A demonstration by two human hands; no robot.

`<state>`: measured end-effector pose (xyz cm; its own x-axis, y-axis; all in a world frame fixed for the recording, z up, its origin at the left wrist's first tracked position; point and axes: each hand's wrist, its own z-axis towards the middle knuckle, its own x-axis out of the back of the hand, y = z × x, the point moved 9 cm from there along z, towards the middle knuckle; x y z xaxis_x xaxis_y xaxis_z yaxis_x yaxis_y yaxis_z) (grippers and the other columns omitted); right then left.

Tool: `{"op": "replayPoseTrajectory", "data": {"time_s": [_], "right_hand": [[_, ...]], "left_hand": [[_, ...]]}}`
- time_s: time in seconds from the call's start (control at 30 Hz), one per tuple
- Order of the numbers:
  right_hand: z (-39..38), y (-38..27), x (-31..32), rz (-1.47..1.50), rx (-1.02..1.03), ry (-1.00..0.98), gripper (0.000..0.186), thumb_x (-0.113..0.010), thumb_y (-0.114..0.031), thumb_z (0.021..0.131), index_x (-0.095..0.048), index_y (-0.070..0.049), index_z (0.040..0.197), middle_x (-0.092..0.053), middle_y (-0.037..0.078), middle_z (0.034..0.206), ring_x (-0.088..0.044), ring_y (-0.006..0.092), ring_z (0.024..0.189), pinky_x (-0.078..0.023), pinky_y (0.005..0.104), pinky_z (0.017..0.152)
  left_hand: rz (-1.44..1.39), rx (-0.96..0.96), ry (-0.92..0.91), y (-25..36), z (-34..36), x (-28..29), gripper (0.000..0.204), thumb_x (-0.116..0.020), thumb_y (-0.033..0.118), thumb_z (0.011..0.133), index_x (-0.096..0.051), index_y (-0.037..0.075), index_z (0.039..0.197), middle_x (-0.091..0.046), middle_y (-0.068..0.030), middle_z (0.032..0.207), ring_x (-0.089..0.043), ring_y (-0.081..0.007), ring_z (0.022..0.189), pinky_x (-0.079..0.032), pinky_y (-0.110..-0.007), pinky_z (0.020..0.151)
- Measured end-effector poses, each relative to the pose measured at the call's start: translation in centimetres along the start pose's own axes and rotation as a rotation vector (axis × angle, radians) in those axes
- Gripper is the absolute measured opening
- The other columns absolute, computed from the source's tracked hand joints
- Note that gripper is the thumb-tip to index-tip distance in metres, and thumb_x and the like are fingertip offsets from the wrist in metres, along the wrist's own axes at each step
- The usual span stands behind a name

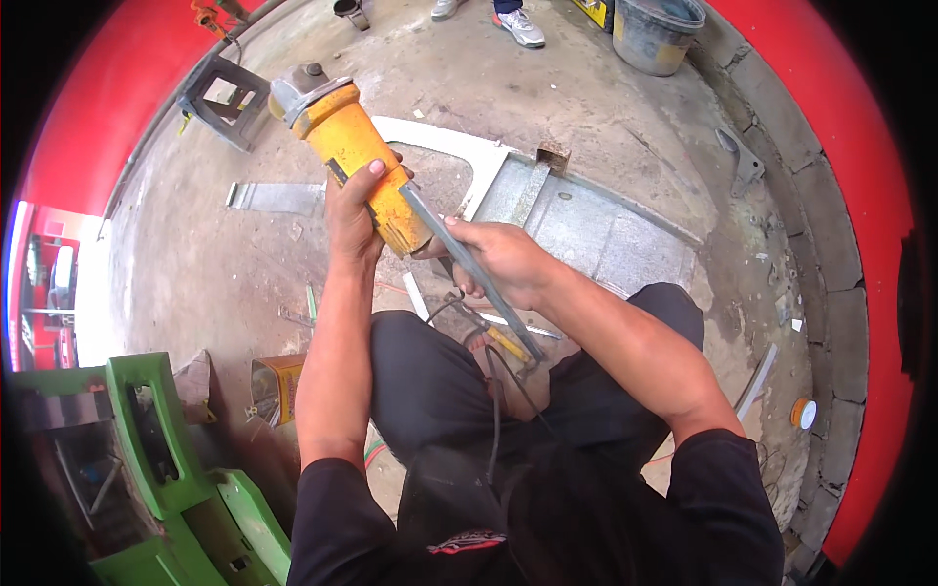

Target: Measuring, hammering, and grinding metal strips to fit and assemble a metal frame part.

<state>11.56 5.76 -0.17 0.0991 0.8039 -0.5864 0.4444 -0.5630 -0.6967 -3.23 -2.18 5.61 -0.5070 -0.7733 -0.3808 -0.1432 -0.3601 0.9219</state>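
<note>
My left hand (354, 210) is wrapped round the body of a yellow angle grinder (357, 132), which tilts with its grey head up and to the left. My right hand (503, 259) closes on a long, narrow grey metal bar (469, 264) beside the grinder's rear end. The bar's upper end rests against the yellow casing and its lower end points down between my knees. Some right-hand fingers are hidden behind the bar and grinder. A dark cord (496, 391) hangs below. Under my hands lies a white and silver metal panel (576, 230).
A dark grey plastic stool (230, 98) stands at far left, and a grey bucket (657, 37) at far right. Another person's shoe (520, 27) shows at the top. Green metal parts (147, 430) sit near left. Grey blocks (835, 293) edge the floor at right.
</note>
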Motion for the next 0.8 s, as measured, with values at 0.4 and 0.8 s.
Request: {"op": "replayPoseTrajectory", "data": {"time_s": [0.4,0.8], "right_hand": [[-5.9,-12.1,10.5,-0.843,0.559,0.746,0.045,-0.053,-0.039,0.099,-0.067,0.004,0.105,-0.066,0.01,0.087,-0.06,0.0195,0.081,-0.047,0.0329,0.078],[-3.6,-10.8,12.6,-0.48,0.483,0.684,0.038,-0.06,-0.035,0.096,-0.068,0.002,0.1,-0.059,0.003,0.078,-0.047,0.011,0.063,-0.041,0.0281,0.059]], "left_hand": [[1.08,-0.018,-0.19,1.9,-6.1,-0.4,0.073,-0.081,0.019,0.067,-0.05,0.001,0.132,-0.066,-0.0161,0.11,-0.065,-0.0234,0.1,-0.051,-0.036,0.088],[1.303,0.076,-0.454,-1.8,-6.5,-6.3,0.079,-0.079,0.019,0.064,-0.052,0.004,0.136,-0.067,-0.0198,0.116,-0.066,-0.032,0.108,-0.049,-0.04,0.094]]}}
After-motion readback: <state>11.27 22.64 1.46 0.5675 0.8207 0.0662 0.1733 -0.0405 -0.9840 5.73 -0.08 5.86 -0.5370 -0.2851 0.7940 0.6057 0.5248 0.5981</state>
